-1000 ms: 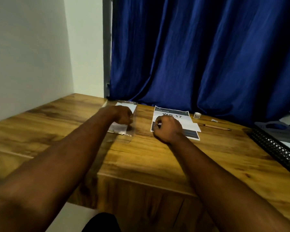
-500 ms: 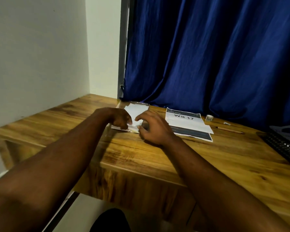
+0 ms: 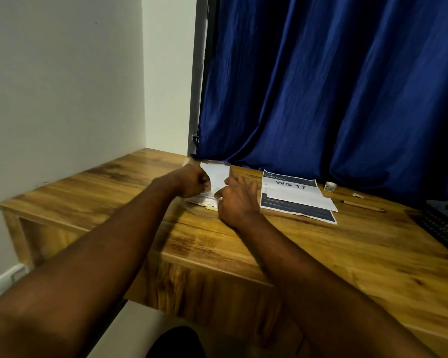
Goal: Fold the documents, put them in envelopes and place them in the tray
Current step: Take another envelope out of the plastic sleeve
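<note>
Left hand (image 3: 194,186) clenched on envelope stack (image 3: 217,174), right hand (image 3: 237,202) thumb and forefinger touching it, grip unclear, document (image 3: 295,197) just right of both hands, tray (image 3: 441,228) far right on counter (image 3: 321,254)

The one camera, on the person's head, looks forward and down across the table (image 3: 334,254) from beyond its near edge, turned toward the far left corner where wall (image 3: 62,99) meets curtain (image 3: 321,86). It sits near: both forearms fill the bottom, the left hand (image 3: 194,186) and right hand (image 3: 237,202) meet at the envelopes (image 3: 216,174) mid-frame, and the tray (image 3: 442,226) is cut off at right.
</note>
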Available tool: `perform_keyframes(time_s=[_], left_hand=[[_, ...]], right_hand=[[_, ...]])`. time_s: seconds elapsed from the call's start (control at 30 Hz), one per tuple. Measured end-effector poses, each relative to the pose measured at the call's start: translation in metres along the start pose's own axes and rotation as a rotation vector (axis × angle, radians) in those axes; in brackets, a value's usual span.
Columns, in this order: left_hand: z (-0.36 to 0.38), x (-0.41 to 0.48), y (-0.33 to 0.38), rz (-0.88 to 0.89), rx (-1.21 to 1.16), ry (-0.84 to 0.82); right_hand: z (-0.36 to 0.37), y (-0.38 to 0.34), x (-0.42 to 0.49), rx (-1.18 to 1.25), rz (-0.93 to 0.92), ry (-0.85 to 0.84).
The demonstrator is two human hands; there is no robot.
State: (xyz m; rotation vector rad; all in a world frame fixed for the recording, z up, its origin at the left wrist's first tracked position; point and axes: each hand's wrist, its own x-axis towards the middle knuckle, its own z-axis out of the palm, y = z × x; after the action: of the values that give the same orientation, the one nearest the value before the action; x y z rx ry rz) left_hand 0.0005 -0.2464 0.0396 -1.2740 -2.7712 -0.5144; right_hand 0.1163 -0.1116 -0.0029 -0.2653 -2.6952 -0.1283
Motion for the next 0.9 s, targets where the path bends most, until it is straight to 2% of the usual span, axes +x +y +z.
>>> perform_keyframes(time_s=[0.13, 0.37, 0.53, 0.73, 0.9], left_hand=[[0.006, 0.000, -0.003, 0.027, -0.049, 0.058], [0.009, 0.002, -0.002, 0.041, -0.083, 0.148], [0.012, 0.003, -0.003, 0.041, -0.095, 0.194], [0.018, 0.005, -0.008, -0.064, -0.204, 0.239], [0.016, 0.006, -0.007, -0.194, -0.393, 0.272]], right_hand=[[0.002, -0.007, 0.005, -0.058, 0.077, -0.018], [0.004, -0.013, 0.015, -0.119, 0.078, -0.017], [0.011, -0.009, 0.018, -0.047, 0.076, -0.016], [0.010, -0.003, 0.013, 0.036, 0.080, 0.083], [0.002, 0.006, 0.006, 0.250, 0.085, 0.257]])
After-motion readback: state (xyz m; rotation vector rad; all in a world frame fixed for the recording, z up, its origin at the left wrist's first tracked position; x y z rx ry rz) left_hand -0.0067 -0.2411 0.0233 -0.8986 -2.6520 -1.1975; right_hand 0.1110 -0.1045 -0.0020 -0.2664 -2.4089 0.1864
